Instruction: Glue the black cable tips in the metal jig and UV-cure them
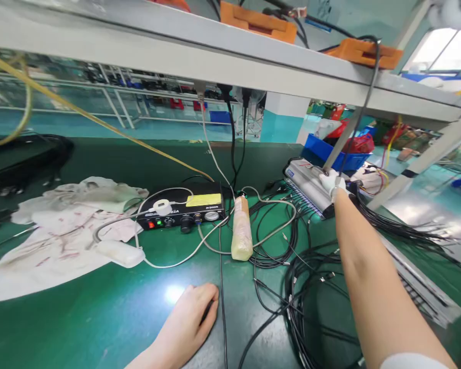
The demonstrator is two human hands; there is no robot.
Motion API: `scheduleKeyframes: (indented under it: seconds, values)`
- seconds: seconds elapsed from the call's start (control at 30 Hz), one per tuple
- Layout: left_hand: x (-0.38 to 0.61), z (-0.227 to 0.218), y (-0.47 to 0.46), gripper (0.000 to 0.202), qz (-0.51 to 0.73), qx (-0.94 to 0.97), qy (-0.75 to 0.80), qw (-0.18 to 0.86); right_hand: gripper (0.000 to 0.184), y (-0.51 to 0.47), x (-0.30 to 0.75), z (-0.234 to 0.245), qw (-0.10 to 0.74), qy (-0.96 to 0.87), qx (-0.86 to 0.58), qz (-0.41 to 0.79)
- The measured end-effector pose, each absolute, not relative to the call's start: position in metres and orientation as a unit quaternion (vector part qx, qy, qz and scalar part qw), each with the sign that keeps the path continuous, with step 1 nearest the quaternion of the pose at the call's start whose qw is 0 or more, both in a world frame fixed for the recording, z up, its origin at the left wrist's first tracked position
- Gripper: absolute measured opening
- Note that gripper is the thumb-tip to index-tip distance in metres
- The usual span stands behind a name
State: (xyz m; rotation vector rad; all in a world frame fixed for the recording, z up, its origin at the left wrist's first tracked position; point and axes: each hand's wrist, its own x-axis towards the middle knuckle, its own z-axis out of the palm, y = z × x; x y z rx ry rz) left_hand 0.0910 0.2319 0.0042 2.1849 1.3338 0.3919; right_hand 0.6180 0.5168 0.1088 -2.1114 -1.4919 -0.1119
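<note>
My left hand [190, 320] rests on the green table [111, 312] near the front edge, fingers curled loosely down, next to a thin black cable [222, 287]; nothing shows in it. My right arm stretches far out to the right. My right hand [332, 183], in white finger covers, is closed on something I cannot make out at the end of a long grey metal fixture [311, 184] that holds a row of black cables. A heap of black cables [307, 277] lies under and beside that arm.
A black dispenser box [182, 211] with a yellow label sits mid-table, a cream glue cartridge [242, 230] lying beside it. A stained white cloth [61, 230] and a white pedal [120, 252] lie left. A grey shelf [215, 56] hangs overhead. Blue bins [322, 151] stand behind.
</note>
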Motion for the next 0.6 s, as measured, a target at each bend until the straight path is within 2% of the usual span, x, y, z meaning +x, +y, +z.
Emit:
scheduleKeyframes:
  seconds: [0.2, 0.37, 0.6]
  values:
    - [0.090, 0.007, 0.231, 0.023, 0.150, 0.813, 0.494, 0.271, 0.040, 0.508, 0.602, 0.096, 0.390, -0.510, -0.765, -0.042]
    - [0.088, 0.011, 0.229, 0.021, 0.157, 0.829, 0.480, 0.239, 0.045, 0.458, 0.604, 0.115, 0.468, -0.517, -0.716, -0.040]
    - [0.089, 0.003, 0.233, 0.022, 0.166, 0.854, 0.446, 0.211, 0.053, 0.310, 0.693, 0.153, 0.449, -0.495, -0.744, -0.021]
